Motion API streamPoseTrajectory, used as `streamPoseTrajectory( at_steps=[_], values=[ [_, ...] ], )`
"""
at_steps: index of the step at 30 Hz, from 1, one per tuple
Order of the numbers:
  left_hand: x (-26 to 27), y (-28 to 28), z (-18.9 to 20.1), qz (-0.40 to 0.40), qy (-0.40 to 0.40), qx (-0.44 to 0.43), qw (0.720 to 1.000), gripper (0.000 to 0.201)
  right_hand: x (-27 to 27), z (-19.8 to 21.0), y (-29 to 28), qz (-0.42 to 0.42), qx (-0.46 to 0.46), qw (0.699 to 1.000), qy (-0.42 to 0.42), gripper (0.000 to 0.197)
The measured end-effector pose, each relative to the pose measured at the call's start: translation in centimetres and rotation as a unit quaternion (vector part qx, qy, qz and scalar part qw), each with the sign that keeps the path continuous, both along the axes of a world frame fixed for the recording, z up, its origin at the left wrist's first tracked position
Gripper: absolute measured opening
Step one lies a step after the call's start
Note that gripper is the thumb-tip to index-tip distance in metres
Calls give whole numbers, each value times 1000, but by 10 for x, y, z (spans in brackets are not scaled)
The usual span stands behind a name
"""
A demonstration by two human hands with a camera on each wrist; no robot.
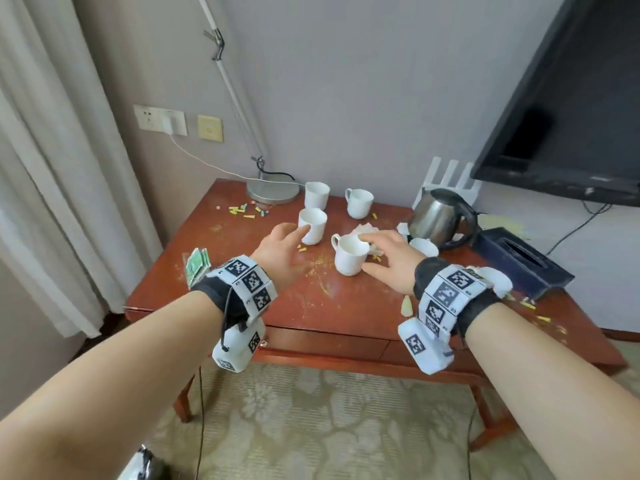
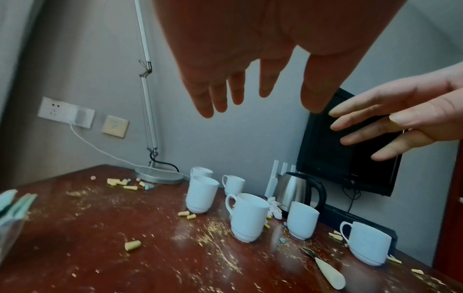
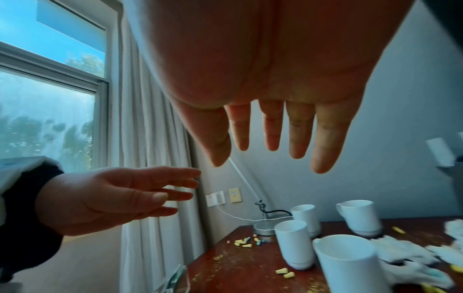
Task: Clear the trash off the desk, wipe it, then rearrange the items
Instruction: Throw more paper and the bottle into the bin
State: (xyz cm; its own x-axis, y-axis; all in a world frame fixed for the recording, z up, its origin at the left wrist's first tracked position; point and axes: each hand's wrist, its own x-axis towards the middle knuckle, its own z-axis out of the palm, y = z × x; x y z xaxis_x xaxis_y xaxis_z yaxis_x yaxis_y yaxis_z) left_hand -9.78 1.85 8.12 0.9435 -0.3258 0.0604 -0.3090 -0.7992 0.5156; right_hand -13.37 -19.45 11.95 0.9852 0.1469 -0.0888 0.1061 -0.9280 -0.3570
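overhead, both hands hover flat with fingers straight and spread, holding nothing: the left hand (image 1: 280, 249) near one white mug (image 1: 312, 225), the right hand (image 1: 391, 256) beside another mug (image 1: 349, 254). yellow crumbs (image 1: 242, 211) and crumpled tissue (image 1: 363, 230) litter the red-brown desk (image 1: 346, 306).

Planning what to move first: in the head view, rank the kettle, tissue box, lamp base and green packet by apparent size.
1. tissue box
2. kettle
3. lamp base
4. green packet
Box sits nearer, so its lead over the kettle is unsure.
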Motion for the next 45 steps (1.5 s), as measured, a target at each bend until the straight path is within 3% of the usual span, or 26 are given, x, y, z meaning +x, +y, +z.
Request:
streamPoseTrajectory(
  at_steps=[8, 15, 23, 28, 32, 39, 45],
  values=[
    [58, -59, 5, 12, 59, 47, 997, 62, 52, 1, -95, -43, -11, 999, 27, 53],
    [158, -128, -3, -48, 39, 54, 997, 59, 164, -4, -152, -84, -43, 995, 34, 49],
    [233, -206, -31, -88, 119, 99, 984, 68, 268, -22, -198, -97, -102, 984, 109, 48],
    [244, -249, -44, -81, 161, 149, 972, 74, 307, -42, -220, -48, -133, 980, 139, 49],
    [242, -290, -67, -16, 199, 164, 966, 73, 334, -62, -229, 21, -154, 972, 175, 52],
    [262, -325, -114, 136, 271, 197, 932, 78, 361, -100, -240, 120, -226, 942, 218, 52],
    [282, -332, -122, 154, 315, 259, 900, 79, 370, -108, -231, 237, -289, 894, 245, 44]
  ],
)
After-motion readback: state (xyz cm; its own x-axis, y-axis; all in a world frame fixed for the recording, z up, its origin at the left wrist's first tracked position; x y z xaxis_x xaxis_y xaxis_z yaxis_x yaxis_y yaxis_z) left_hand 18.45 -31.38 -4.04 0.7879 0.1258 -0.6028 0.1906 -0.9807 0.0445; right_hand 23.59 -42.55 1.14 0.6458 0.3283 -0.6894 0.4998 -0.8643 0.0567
